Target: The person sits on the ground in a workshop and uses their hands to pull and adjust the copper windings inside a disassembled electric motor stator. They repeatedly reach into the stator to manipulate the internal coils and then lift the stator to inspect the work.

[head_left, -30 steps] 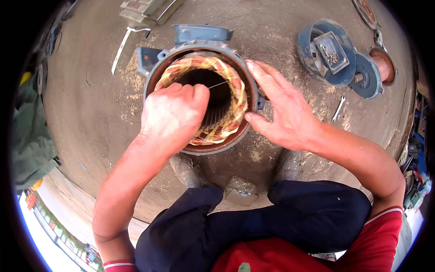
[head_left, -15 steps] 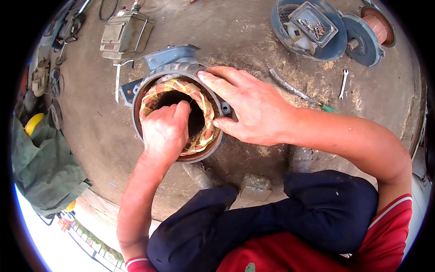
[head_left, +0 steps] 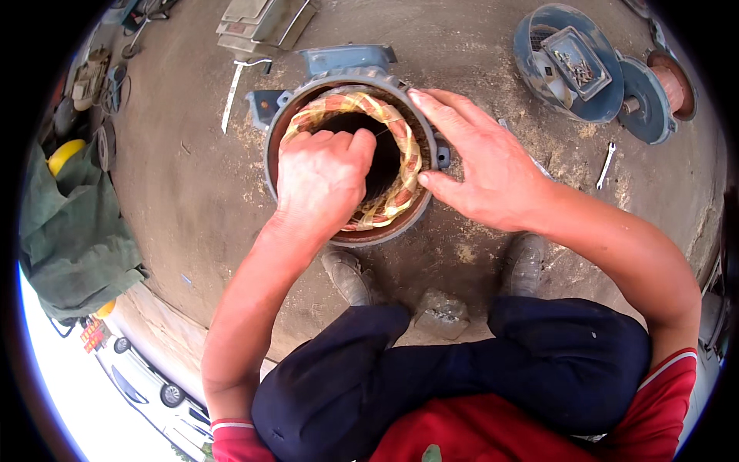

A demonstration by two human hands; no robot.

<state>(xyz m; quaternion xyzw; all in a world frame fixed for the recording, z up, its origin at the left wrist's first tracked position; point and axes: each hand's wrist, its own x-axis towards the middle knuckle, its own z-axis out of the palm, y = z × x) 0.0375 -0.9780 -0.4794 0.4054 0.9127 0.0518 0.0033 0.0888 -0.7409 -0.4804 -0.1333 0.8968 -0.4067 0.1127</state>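
Motor housing, one, in the upper middle of the frame, standing on the floor with its round mouth up. Inside it, one taped coil ring, yellow and red-brown, circling a dark bore. Two blue feet jut from the housing's far and left sides.

Left hand curled over the bore and the ring's left part, knuckles up. Fingertips hidden; cannot tell whether they pinch anything. A faint thin strand shows beside it, too fine to trace.

Right hand spread, thumb apart from fingers, fingertips on the housing's right rim, thumb by the ring's edge. Grips nothing visible; reads as steadying.

Step in hand, as judged: left-hand work within the coil, right hand bracing. Next move probably calls for care with the ring's tape and a steady housing.

Count, upper right: one blue tub; one metal tray in it, small bits too many to count; one blue disc; one reddish spool. Right: one wrench. Upper left: one drab box, one pale strip. Left: one green cloth. Lower middle: two shoes, one block between.
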